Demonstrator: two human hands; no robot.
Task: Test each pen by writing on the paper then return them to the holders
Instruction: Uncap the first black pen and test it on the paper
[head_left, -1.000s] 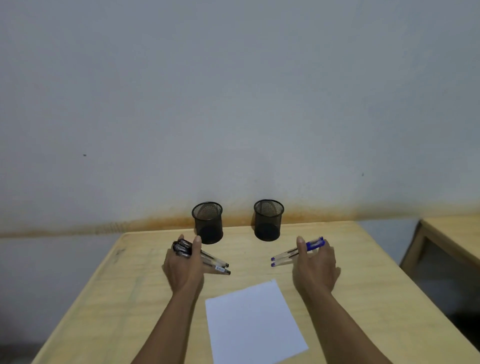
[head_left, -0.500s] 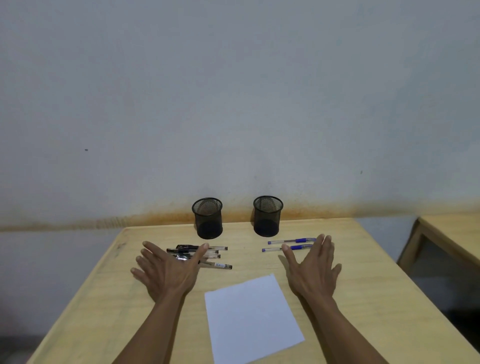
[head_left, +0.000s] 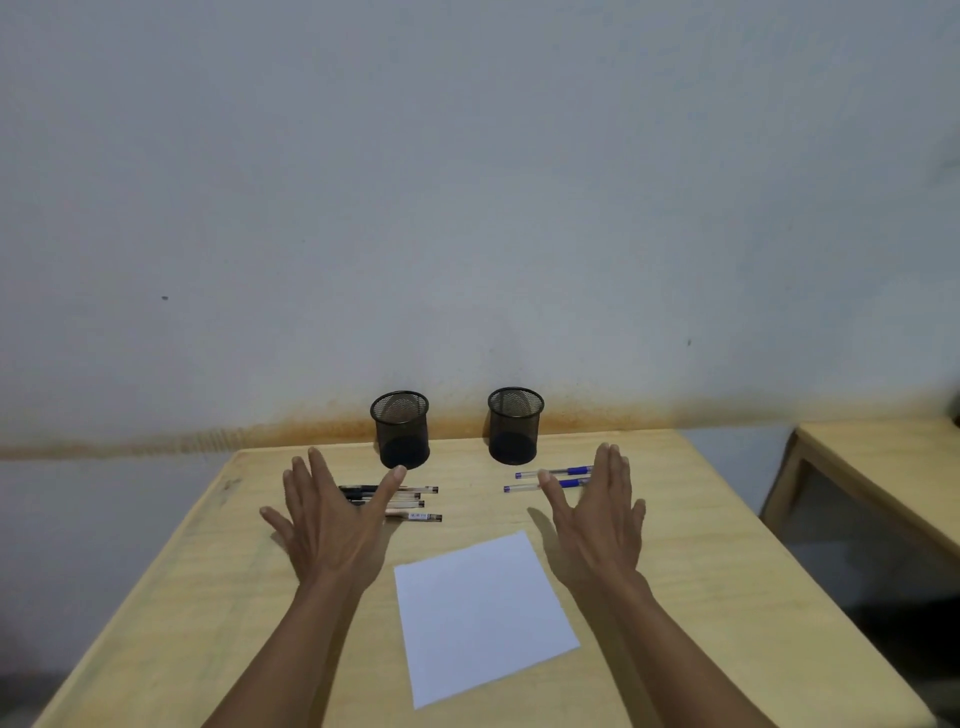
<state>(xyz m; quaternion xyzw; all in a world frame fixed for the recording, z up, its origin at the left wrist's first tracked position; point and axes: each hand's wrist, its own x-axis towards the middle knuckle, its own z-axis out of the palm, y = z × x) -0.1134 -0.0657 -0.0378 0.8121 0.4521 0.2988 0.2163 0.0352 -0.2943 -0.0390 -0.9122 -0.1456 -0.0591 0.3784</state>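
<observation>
Both hands, left hand (head_left: 332, 525) and right hand (head_left: 597, 519), hover spread and empty over light, stiff, smooth black plastic pens (head_left: 410, 503) and blue plastic pens (head_left: 553, 479), best pinched mid-barrel.

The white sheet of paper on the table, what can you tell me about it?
The white sheet of paper is a plain, blank rectangle, with no writing visible. It lies flat on the pale wooden table, turned at a slight angle to the table's edges, between the person's two forearms and nearer the camera than the pens. Neither hand touches it, and nothing rests on it.
</observation>
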